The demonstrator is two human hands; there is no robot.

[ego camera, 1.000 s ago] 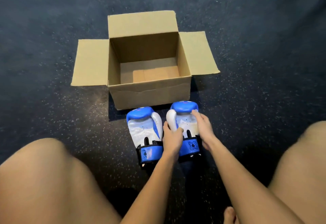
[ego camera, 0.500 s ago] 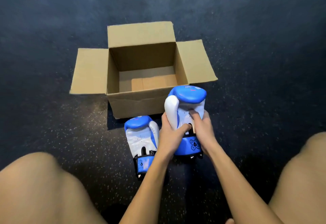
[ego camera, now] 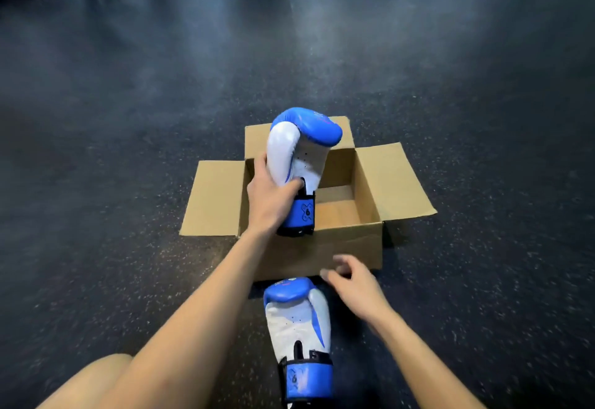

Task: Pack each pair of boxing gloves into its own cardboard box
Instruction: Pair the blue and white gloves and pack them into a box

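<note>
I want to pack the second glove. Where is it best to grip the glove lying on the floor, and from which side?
Probably the narrow wrist, just above the cuff, on the floor glove, coming from above with the free right hand: it lies flat, palm up, cuff toward the person.

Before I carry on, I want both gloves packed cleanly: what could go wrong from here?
1. The left hand alone holds the raised glove over the cardboard box; that one-handed grip might slip.
2. The right hand looks blurred near the glove on the floor and may knock the box's near wall.
</note>
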